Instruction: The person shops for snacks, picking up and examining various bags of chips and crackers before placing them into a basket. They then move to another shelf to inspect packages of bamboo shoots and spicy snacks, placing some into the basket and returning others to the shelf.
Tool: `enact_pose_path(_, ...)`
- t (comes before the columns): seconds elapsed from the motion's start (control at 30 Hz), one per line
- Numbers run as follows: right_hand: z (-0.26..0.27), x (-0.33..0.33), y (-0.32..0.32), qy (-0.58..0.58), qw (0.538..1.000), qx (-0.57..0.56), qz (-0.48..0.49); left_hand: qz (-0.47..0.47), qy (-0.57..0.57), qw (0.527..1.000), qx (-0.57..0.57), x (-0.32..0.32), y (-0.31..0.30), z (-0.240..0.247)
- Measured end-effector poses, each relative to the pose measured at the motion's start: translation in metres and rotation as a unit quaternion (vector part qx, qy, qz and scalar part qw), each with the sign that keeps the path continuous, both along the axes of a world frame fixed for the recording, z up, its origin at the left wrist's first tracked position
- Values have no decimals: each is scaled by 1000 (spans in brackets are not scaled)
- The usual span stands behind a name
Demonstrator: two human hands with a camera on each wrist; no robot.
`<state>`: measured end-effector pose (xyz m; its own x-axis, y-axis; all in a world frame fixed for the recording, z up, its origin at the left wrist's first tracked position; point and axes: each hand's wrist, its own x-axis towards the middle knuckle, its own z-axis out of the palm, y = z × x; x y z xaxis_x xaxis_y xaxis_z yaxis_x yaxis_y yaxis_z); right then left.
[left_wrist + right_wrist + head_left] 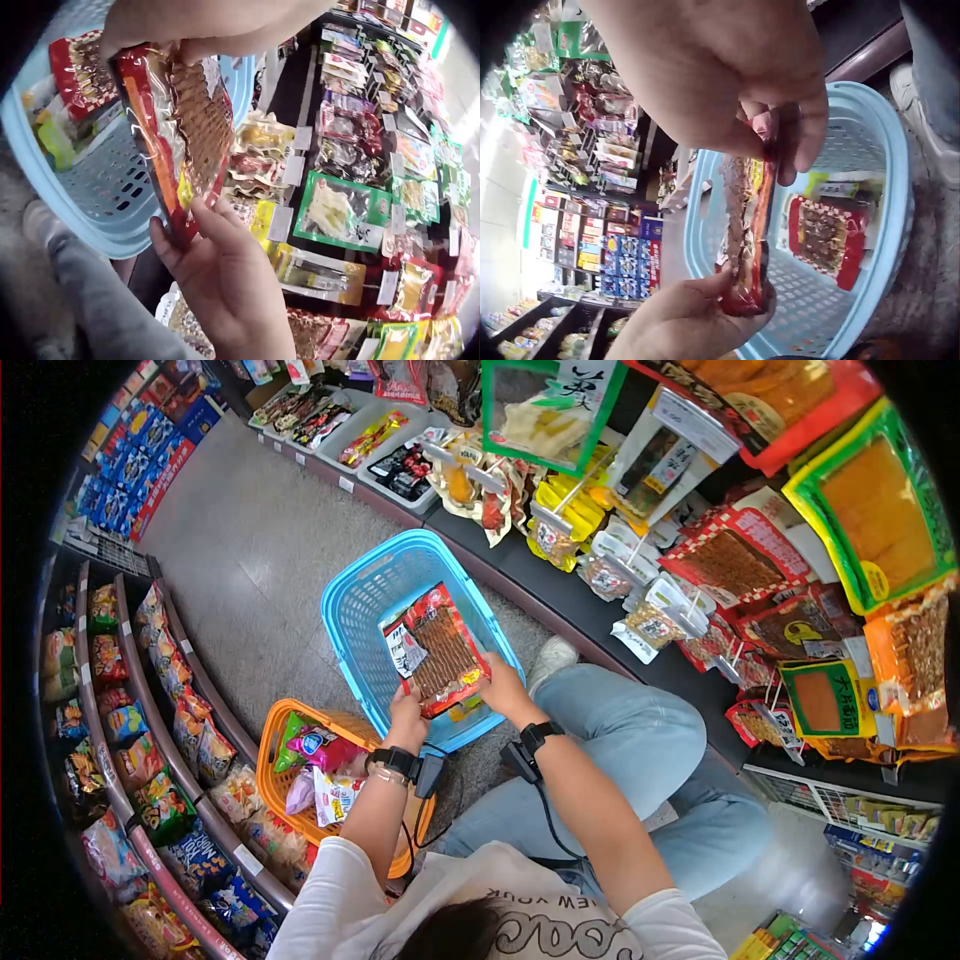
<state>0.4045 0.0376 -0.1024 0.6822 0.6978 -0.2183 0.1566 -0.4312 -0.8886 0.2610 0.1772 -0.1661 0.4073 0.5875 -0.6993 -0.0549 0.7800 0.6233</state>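
Observation:
Both hands hold a red snack pack with brown strips [440,650] over the blue basket [345,605]. The left hand [405,720] pinches one lower corner and the right hand [507,688] pinches the other. In the left wrist view the left hand [217,22] grips the pack [199,120] from above, the right hand [240,277] at its opposite end. The right wrist view shows the pack [746,225] nearly edge-on between the right hand [720,67] and left hand [682,315]. A red checkered pack [829,240] lies in the basket [892,172] beside a green-edged one.
An orange basket [268,760] with several colourful snack bags stands left of the blue one. Shelves of bagged snacks [165,790] run along the left. Hanging packs [735,555] and trays [400,470] line the right and top. The person's bent legs [620,730] are beside the blue basket.

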Motion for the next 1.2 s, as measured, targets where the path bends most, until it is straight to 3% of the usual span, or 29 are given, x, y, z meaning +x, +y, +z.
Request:
enact_pose_path(0.07, -18, 0, 4, -10, 997, -72, -1, 27, 24, 999, -18, 7, 3, -16)
enact_pose_path(0.17, -36, -3, 8, -13, 992, -120, 28, 18, 55, 997, -41, 1, 16, -83)
enact_pose_path(0.27, -50, -4, 13, 9, 978, -196, 68, -103, 188, 976, 30, -11, 29, -159)
enact_pose_path(0.33, -54, -7, 13, 12, 977, -203, 67, -234, 285, 914, 171, -9, 31, -139)
enact_pose_path(0.4, -50, -6, 12, 19, 977, -204, 62, -354, 366, 805, 304, -8, 29, -103)
enact_pose_path(0.47, -25, -3, 12, 27, 979, -195, 55, -323, 341, 830, 302, -6, 31, -113)
enact_pose_path(0.53, -38, -3, 12, 4, 988, -153, 31, -137, 202, 958, 153, -14, 50, -177)
enact_pose_path(0.57, -43, -6, 11, -6, 991, -130, 19, -33, 130, 988, 74, -18, 58, -202)
enact_pose_path(0.67, -37, -5, 11, -7, 997, -75, -1, -11, 160, 983, 92, -5, 49, -137)
enact_pose_path(0.77, -6, 0, 10, 27, 998, -27, -54, -15, 114, 991, 75, 21, 33, -46)
enact_pose_path(0.9, 4, 9, 7, 157, 968, 142, -132, -71, 58, 991, 95, 70, 9, 36)
enact_pose_path(0.93, 28, 14, 1, 188, 956, 168, -152, -84, 37, 991, 102, 83, -2, 56)
enact_pose_path(0.97, 52, 19, -6, 218, 941, 195, -172, -108, -60, 988, 97, 95, 3, 39)
enact_pose_path(1.07, 119, 33, -38, 260, 892, 309, -203, -146, -83, 977, 134, 130, -56, 152)
enact_pose_path(1.2, 181, 42, -105, 226, 850, 416, -230, -253, -215, 936, 119, 165, -120, 224)
